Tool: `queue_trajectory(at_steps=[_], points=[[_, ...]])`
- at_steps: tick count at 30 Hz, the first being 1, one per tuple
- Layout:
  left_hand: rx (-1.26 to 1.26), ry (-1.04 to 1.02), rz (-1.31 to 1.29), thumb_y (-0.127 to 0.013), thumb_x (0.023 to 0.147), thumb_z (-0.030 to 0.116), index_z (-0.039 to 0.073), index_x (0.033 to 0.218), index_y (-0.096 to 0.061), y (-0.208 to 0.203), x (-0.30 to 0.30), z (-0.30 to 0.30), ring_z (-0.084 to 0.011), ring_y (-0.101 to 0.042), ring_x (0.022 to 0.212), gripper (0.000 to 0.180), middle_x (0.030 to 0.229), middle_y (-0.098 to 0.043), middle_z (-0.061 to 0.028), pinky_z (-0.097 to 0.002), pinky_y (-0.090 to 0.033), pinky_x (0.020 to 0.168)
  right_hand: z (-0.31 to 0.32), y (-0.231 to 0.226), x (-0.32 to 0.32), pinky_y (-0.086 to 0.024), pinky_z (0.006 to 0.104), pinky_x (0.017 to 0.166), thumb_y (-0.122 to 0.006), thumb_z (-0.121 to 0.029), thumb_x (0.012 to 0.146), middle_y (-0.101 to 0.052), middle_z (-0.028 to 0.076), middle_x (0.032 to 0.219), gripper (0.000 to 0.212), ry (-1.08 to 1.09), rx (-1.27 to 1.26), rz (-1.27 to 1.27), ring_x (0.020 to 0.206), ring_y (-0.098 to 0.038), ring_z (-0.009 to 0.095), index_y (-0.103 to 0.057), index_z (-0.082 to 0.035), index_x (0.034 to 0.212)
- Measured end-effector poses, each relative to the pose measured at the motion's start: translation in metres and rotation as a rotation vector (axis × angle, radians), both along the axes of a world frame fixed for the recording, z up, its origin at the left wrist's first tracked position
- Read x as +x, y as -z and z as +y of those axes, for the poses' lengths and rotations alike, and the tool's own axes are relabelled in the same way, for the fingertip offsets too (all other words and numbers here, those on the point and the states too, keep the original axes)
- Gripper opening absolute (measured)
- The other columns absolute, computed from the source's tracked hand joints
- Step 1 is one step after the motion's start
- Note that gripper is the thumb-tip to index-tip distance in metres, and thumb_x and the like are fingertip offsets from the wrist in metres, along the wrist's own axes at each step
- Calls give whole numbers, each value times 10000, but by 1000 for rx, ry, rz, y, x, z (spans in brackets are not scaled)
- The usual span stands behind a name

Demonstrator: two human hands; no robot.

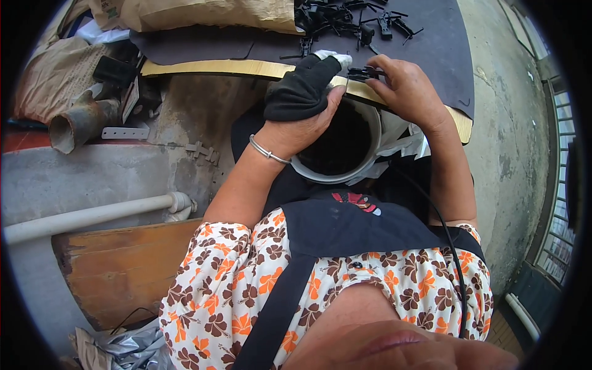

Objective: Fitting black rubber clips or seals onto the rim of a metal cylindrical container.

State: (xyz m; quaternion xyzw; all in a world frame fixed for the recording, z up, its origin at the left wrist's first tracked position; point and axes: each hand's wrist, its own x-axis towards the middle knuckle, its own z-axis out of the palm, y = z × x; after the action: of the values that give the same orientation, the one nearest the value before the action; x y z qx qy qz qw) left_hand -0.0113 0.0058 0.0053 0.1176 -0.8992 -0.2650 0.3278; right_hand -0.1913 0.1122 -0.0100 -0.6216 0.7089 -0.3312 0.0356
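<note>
My left hand (301,98), in a black fabric cover with white-wrapped fingertips, is closed in a pinch at the table edge. Upright between its thumb and fingers stands a thin metal strip (347,73), perhaps a blade. From the right, my right hand (410,86) pinches a small black plastic part (362,73) between thumb and forefinger. The part's left end meets or nearly touches the strip; exact contact is too small to tell. Below both hands is a white bucket (375,139) with a dark inside. More black plastic parts (361,31) lie heaped on the table beyond.
The dark-topped table (431,55) has a pale yellow edge. A brown paper sack (209,13) lies across its far left. At left are a rusty metal pipe piece (83,126), another paper sack (46,77) and a white pipe (92,216). A concrete wall (505,123) rises at right.
</note>
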Motion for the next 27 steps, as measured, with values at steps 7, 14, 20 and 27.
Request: queue_trajectory(at_steps=[7, 14, 20, 27], points=[[-34, 176, -84, -616, 842, 145, 18, 1264, -446, 6, -5, -5, -206, -604, 754, 472, 937, -639, -117, -283, -476, 683, 6, -19, 21, -338, 258, 495, -673, -50, 725, -454, 50, 643, 343, -158, -104, -401, 541, -395, 124, -550, -31, 1045], [875, 159, -68, -529, 897, 165, -1, 1219, -485, -2, 3, 9, -63, -541, 643, 365, 832, -622, -45, -218, -461, 589, 5, -11, 46, -360, 207, 506, -671, -41, 771, -505, 3, 653, 130, -237, -319, -345, 584, -446, 52, -560, -23, 837], [522, 202, 27, -547, 862, 127, 7, 1148, -526, -2, 0, 12, -58, -518, 555, 311, 698, -587, -19, -215, -439, 530, -5, -4, 43, -359, 190, 543, -610, -130, 869, -480, -37, 655, 152, -94, -130, -841, 617, -420, 24, -543, -30, 776], [602, 48, -66, -548, 848, 113, 4, 1120, -547, -3, 2, 13, -116, -577, 612, 293, 758, -620, -79, -250, -466, 578, 2, -9, 41, -363, 237, 527, -509, -209, 933, -421, 4, 616, 241, -195, -83, -541, 583, -357, 78, -524, -1, 812]])
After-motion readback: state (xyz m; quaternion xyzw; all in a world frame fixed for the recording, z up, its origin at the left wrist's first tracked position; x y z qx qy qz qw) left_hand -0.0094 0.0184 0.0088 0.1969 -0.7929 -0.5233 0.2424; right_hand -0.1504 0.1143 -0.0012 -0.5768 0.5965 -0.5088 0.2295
